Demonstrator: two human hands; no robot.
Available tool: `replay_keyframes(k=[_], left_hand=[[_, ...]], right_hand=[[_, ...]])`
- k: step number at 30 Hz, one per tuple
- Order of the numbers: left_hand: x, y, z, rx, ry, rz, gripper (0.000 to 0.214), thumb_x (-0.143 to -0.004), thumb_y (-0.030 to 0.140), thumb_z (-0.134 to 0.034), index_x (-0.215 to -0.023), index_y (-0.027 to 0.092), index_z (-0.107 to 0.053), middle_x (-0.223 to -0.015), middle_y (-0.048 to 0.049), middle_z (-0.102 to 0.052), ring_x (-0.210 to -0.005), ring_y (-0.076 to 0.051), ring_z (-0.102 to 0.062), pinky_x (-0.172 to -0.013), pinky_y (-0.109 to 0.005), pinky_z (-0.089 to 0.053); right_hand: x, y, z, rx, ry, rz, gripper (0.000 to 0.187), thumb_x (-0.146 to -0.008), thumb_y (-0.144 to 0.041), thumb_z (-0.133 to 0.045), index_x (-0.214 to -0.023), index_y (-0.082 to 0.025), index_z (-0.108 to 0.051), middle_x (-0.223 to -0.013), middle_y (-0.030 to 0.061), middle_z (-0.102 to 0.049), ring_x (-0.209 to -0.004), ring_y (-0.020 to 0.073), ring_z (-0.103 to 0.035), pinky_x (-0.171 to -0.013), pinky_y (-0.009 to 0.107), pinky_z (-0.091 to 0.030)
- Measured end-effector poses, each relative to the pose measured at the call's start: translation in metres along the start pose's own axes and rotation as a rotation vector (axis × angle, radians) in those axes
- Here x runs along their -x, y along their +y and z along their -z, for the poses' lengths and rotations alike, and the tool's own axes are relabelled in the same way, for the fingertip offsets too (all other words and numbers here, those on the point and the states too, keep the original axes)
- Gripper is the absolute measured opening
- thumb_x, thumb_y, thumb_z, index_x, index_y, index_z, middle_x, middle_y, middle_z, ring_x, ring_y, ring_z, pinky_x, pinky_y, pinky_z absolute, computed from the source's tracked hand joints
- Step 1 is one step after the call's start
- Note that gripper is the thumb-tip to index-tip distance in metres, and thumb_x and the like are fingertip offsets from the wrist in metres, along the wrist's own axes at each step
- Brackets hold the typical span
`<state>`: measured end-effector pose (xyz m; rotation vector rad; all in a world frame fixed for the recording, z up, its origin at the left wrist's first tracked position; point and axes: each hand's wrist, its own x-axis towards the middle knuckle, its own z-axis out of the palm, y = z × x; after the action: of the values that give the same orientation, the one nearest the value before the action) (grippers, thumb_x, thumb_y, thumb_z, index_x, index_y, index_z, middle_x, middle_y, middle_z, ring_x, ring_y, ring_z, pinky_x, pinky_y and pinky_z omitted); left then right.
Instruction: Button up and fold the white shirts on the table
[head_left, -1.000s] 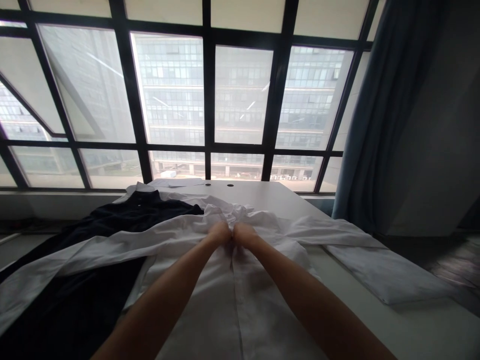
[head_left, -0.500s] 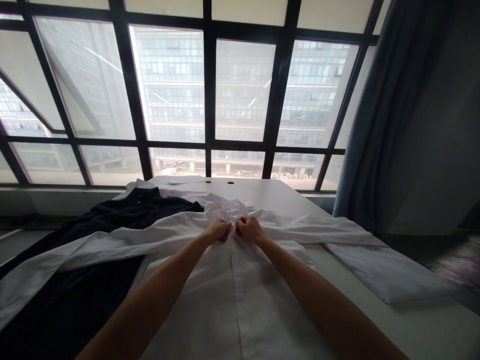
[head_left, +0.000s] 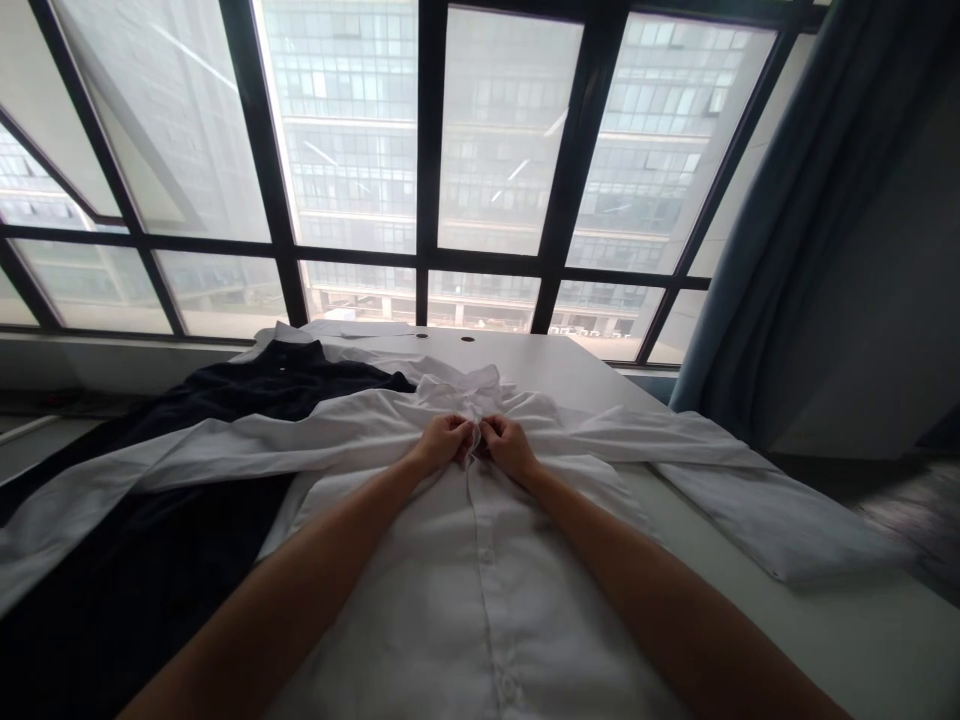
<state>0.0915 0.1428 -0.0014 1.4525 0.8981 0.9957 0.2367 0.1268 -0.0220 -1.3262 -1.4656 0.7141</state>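
A white button-up shirt (head_left: 420, 600) lies front up on the table, its sleeves spread to both sides and its collar toward the window. My left hand (head_left: 444, 440) pinches the front edge just below the collar. Close beside it, my right hand (head_left: 508, 445) grips the opposite front edge. A little fabric is raised between the fingertips; whether a button is there I cannot make out. Farther down the placket, buttons show, one of them a white button (head_left: 486, 555).
A dark navy shirt (head_left: 247, 385) lies at the left, partly under the white sleeve. On the right, a folded white bundle (head_left: 780, 530) rests on the white table (head_left: 540, 350). Behind stand large windows (head_left: 502, 130) and a blue-grey curtain (head_left: 795, 220).
The view has tipped downward a little. My hands stay at the shirt's upper front; their fingers are now drawn into a pinch, with the cloth between them lifted more.
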Motion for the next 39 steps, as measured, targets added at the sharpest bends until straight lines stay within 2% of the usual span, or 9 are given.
replay_keyframes(k=[6,10,13,17,23,26,34,39], left_hand=[[0.007,0.003,-0.002,-0.013,-0.018,0.009,0.026,-0.088,0.019,-0.053,-0.062,0.014,-0.052,-0.049,0.0048,-0.053,-0.035,-0.004,-0.045,-0.038,-0.015,-0.036],[0.010,0.005,-0.003,-0.061,-0.015,-0.001,0.022,-0.089,0.018,-0.049,-0.068,0.014,-0.056,-0.049,0.0050,-0.054,-0.034,-0.005,-0.045,-0.035,-0.014,-0.033],[0.009,0.005,-0.002,-0.161,0.011,-0.059,0.020,-0.087,0.018,-0.051,-0.069,0.013,-0.058,-0.049,0.0050,-0.053,-0.032,-0.004,-0.041,-0.033,-0.014,-0.027],[0.008,0.002,-0.002,-0.231,0.010,-0.066,0.021,-0.086,0.023,-0.054,-0.069,0.012,-0.060,-0.048,0.0055,-0.052,-0.032,-0.003,-0.038,-0.034,-0.015,-0.024],[0.004,-0.006,-0.003,-0.276,0.078,-0.180,0.020,-0.081,0.026,-0.057,-0.069,0.011,-0.064,-0.050,0.0027,-0.056,-0.041,-0.006,-0.046,-0.042,-0.016,-0.033],[0.002,-0.009,-0.003,-0.282,0.108,-0.187,0.019,-0.080,0.025,-0.056,-0.070,0.011,-0.064,-0.051,0.0024,-0.057,-0.043,-0.007,-0.048,-0.044,-0.017,-0.035],[0.000,-0.013,-0.004,-0.306,0.101,-0.149,0.019,-0.082,0.023,-0.054,-0.071,0.011,-0.065,-0.053,0.0019,-0.057,-0.045,-0.007,-0.048,-0.044,-0.017,-0.034],[-0.002,-0.014,-0.002,-0.284,0.033,-0.149,0.024,-0.084,0.023,-0.050,-0.066,0.012,-0.061,-0.053,0.0013,-0.056,-0.046,-0.007,-0.048,-0.045,-0.017,-0.035]], right_hand=[[0.004,-0.006,0.000,-0.140,0.000,-0.036,0.028,-0.074,-0.045,-0.055,-0.079,-0.018,-0.058,-0.062,-0.0013,-0.059,-0.052,0.0141,-0.058,-0.052,0.026,-0.052],[0.004,-0.007,0.000,-0.134,-0.008,-0.036,0.029,-0.075,-0.046,-0.055,-0.079,-0.017,-0.060,-0.061,-0.0009,-0.061,-0.052,0.0140,-0.058,-0.051,0.025,-0.052],[0.004,-0.007,0.001,-0.169,-0.015,-0.055,0.027,-0.075,-0.043,-0.056,-0.079,-0.017,-0.061,-0.063,-0.0003,-0.063,-0.054,0.0143,-0.059,-0.053,0.026,-0.053],[0.004,-0.008,0.002,-0.179,0.000,-0.066,0.024,-0.076,-0.040,-0.057,-0.081,-0.017,-0.061,-0.063,-0.0005,-0.064,-0.053,0.0138,-0.059,-0.051,0.024,-0.051],[0.001,-0.005,0.004,-0.288,-0.041,-0.086,0.017,-0.067,-0.030,-0.062,-0.078,-0.017,-0.062,-0.060,-0.0025,-0.064,-0.050,0.0121,-0.058,-0.050,0.023,-0.050],[-0.001,-0.003,0.004,-0.331,-0.058,-0.075,0.017,-0.062,-0.025,-0.063,-0.077,-0.017,-0.062,-0.059,-0.0036,-0.063,-0.049,0.0116,-0.058,-0.049,0.023,-0.050],[0.003,-0.008,0.006,-0.246,-0.063,-0.079,0.008,-0.066,-0.025,-0.061,-0.070,-0.019,-0.057,-0.054,-0.0040,-0.061,-0.046,0.0126,-0.058,-0.045,0.022,-0.047],[0.005,-0.009,0.005,-0.118,-0.053,-0.064,0.010,-0.071,-0.028,-0.060,-0.070,-0.019,-0.056,-0.054,-0.0016,-0.063,-0.048,0.0139,-0.060,-0.045,0.022,-0.046]])
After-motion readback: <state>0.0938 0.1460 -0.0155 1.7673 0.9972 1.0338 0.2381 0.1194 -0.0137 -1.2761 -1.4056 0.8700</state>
